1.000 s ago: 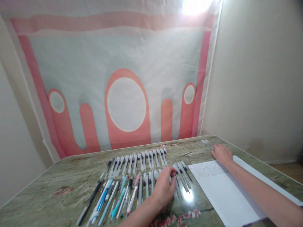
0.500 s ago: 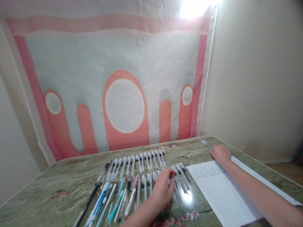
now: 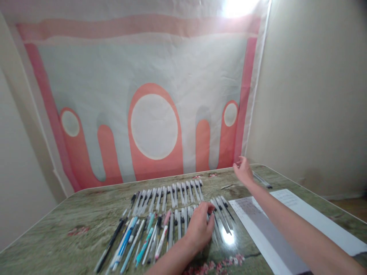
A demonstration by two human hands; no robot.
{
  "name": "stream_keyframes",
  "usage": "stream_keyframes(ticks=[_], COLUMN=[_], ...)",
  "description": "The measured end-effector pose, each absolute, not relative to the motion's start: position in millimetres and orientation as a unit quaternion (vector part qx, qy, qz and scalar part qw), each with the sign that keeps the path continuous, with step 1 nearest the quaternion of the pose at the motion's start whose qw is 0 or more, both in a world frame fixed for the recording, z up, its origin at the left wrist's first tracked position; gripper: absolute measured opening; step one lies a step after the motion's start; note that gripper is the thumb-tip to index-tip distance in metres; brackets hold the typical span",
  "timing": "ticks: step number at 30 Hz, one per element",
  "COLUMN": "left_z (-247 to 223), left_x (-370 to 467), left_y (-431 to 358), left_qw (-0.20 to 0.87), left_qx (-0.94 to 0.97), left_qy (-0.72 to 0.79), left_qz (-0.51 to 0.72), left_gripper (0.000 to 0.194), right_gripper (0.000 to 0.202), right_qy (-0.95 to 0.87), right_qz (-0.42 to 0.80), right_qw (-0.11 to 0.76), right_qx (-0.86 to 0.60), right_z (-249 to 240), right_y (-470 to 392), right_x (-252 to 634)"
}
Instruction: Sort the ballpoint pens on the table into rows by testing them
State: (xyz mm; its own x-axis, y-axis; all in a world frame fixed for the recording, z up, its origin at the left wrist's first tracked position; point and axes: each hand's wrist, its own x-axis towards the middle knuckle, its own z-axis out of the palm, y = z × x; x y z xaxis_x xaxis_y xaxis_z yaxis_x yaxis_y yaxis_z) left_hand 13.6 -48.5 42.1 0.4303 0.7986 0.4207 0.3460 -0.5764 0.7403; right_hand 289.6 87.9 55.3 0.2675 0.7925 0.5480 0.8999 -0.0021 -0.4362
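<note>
My left hand (image 3: 200,225) rests over the right part of the front row of pens, fingers curled; what lies under its fingertips is hidden. Raised above the table's far right part, my right hand (image 3: 243,170) has its fingers apart and nothing in it. Clear pens with dark grips (image 3: 164,198) lie side by side in a back row. Coloured pens, among them a blue one (image 3: 124,244) and a teal one (image 3: 144,247), fill the front left. Several clear pens (image 3: 220,214) lie right of my left hand. A clear pen (image 3: 261,179) is near the right edge.
White sheets with handwriting (image 3: 289,225) lie on the right, partly under my right forearm. The marble-patterned table (image 3: 48,229) has a pink flower print near its front. Behind it hangs a cloth (image 3: 189,68) with coral shapes, beside a plain wall.
My right hand has let go of the clear pen near the right edge and moved up and left. My left hand stays over the pens. The view has shifted slightly.
</note>
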Motion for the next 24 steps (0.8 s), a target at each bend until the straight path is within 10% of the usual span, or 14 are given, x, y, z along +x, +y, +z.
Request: stream_keyframes(ticks=[5,24], left_z=[44,39], left_x=[14,13], left_y=[-48,-46], left_qw=[0.283,0.237], left_qx=[0.798,0.828], left_qy=[0.360,0.368], left_qz=[0.391,0.350], left_gripper=[0.021,0.023], right_gripper=[0.018,0.027], right_qy=[-0.747,-0.780], right_qz=[0.019,0.026], right_qw=[0.291,0.217], right_qx=[-0.597,-0.587], right_z=[45,17], right_y=[107,97], right_x=[215,147])
